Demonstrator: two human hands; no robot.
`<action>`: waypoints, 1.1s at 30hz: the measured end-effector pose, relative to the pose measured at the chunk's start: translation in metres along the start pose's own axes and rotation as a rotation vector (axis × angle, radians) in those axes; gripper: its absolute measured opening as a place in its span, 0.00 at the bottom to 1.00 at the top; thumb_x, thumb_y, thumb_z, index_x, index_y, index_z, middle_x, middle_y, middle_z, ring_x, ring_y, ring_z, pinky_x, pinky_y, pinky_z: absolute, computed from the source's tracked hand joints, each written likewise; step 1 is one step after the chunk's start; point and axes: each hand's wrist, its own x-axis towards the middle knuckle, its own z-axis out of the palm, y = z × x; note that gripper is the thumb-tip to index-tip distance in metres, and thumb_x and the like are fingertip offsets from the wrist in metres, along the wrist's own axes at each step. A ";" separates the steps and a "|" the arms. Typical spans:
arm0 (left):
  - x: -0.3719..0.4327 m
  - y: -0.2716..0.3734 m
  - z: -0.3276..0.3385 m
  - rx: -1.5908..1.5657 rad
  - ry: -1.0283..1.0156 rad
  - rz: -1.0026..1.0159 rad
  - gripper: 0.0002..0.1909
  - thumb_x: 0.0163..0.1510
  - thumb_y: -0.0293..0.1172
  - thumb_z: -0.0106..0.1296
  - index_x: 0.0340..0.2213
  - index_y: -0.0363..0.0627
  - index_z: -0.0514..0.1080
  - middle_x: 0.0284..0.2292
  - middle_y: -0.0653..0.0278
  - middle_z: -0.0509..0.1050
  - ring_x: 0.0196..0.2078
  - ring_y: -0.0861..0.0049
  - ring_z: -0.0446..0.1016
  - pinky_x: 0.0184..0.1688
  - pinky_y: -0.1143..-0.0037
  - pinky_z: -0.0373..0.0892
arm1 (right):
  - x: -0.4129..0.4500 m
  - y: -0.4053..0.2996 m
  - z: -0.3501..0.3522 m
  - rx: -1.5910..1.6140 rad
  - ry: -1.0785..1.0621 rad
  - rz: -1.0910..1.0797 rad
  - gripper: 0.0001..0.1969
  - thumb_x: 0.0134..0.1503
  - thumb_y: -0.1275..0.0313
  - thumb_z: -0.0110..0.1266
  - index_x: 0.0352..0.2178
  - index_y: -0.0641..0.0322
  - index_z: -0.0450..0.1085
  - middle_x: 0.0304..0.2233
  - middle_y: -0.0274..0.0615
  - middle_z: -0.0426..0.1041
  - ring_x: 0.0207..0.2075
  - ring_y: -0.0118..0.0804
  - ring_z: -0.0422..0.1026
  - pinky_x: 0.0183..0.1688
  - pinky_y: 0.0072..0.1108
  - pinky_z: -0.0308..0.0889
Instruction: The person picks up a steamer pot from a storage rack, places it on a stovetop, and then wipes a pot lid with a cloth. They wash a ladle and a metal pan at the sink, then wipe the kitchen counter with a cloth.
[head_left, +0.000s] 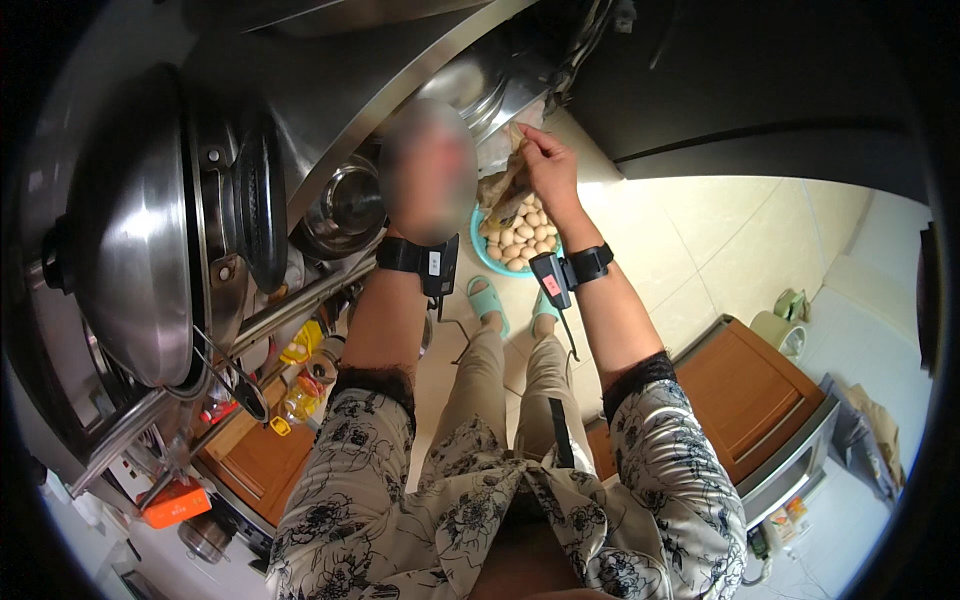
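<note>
My right hand (551, 169) pinches the edge of a crumpled brownish bag (499, 191), above a turquoise basin (477, 244) on the floor. Many light brown eggs (517, 244) fill the basin, and the lower part of the bag hangs over some of them. My left hand (429, 172) is blurred over, to the left of the bag, so its fingers and anything in them cannot be made out. Each wrist bears a black strap with a small device.
A metal rack with a large lidded steel wok (142, 225) and a glossy pot (345, 195) stands at the left. Steel bowls (469, 86) lie beyond my left hand. My feet in green slippers (487, 304) are near the basin. A wooden cabinet (750, 390) stands at the right.
</note>
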 end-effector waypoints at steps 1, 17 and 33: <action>0.002 -0.003 -0.001 -0.102 -0.009 -0.100 0.07 0.54 0.30 0.42 0.33 0.42 0.67 0.27 0.68 0.68 0.29 0.80 0.67 0.33 0.79 0.66 | -0.002 0.000 0.001 0.014 -0.029 0.033 0.12 0.49 0.77 0.47 0.37 0.64 0.72 0.25 0.37 0.67 0.27 0.26 0.65 0.33 0.16 0.61; -0.007 -0.041 -0.087 -0.391 -0.142 -0.179 0.18 0.56 0.33 0.41 0.45 0.37 0.62 0.40 0.56 0.70 0.42 0.71 0.70 0.48 0.73 0.65 | 0.021 -0.004 0.010 -0.152 -0.046 -0.227 0.12 0.53 0.76 0.46 0.40 0.63 0.69 0.23 0.32 0.66 0.24 0.23 0.65 0.26 0.15 0.61; -0.001 0.025 -0.057 0.612 -0.019 0.276 0.02 0.49 0.28 0.47 0.24 0.43 0.67 0.23 0.59 0.68 0.26 0.70 0.68 0.31 0.75 0.66 | -0.003 -0.049 0.048 -0.922 -0.313 -0.581 0.13 0.42 0.76 0.48 0.33 0.53 0.68 0.33 0.39 0.65 0.32 0.41 0.70 0.29 0.29 0.68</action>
